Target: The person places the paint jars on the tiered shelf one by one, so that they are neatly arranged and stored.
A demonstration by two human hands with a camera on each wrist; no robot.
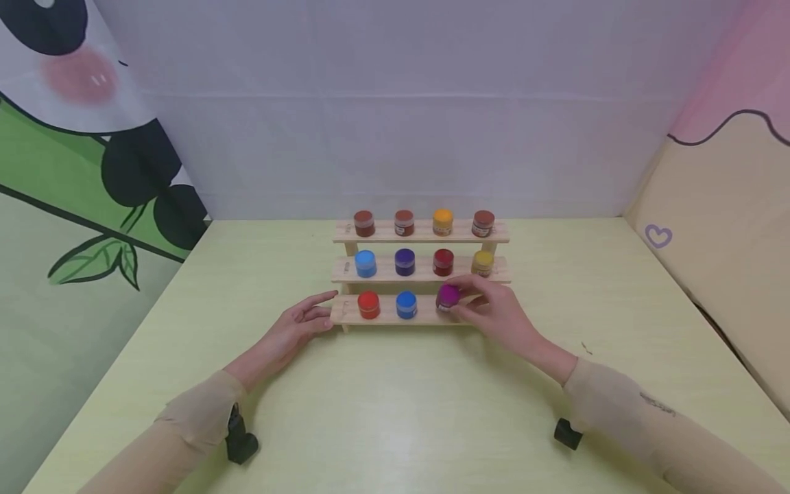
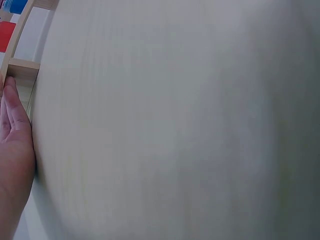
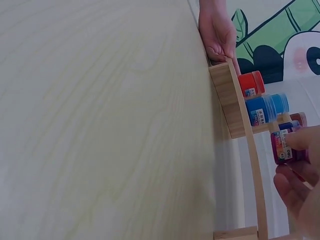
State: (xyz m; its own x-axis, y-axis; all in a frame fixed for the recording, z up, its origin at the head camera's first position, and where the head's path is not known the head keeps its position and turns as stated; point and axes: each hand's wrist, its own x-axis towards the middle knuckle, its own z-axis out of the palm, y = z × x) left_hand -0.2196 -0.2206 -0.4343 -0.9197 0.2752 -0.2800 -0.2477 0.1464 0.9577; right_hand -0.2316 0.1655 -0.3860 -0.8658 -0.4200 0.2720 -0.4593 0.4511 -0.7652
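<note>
A three-step wooden rack (image 1: 426, 319) stands on the table with small paint jars on its steps. My left hand (image 1: 299, 326) holds the left end of the lowest step, thumb in front and fingers behind; the left wrist view shows this hand (image 2: 15, 135) at the rack's end. My right hand (image 1: 496, 312) pinches a purple paint jar (image 1: 447, 297) at the right part of the lowest step. In the right wrist view the jar (image 3: 282, 146) is between thumb and fingers; whether its base touches the step I cannot tell. A red jar (image 1: 368, 305) and a blue jar (image 1: 406, 305) share that step.
The middle step bears a light blue jar (image 1: 365, 263), a dark blue jar (image 1: 404, 262), a dark red jar (image 1: 443, 262) and a yellow jar (image 1: 483, 263). Brown jars and an orange jar (image 1: 442, 222) line the top step. A pale curtain (image 1: 407, 151) hangs behind the table.
</note>
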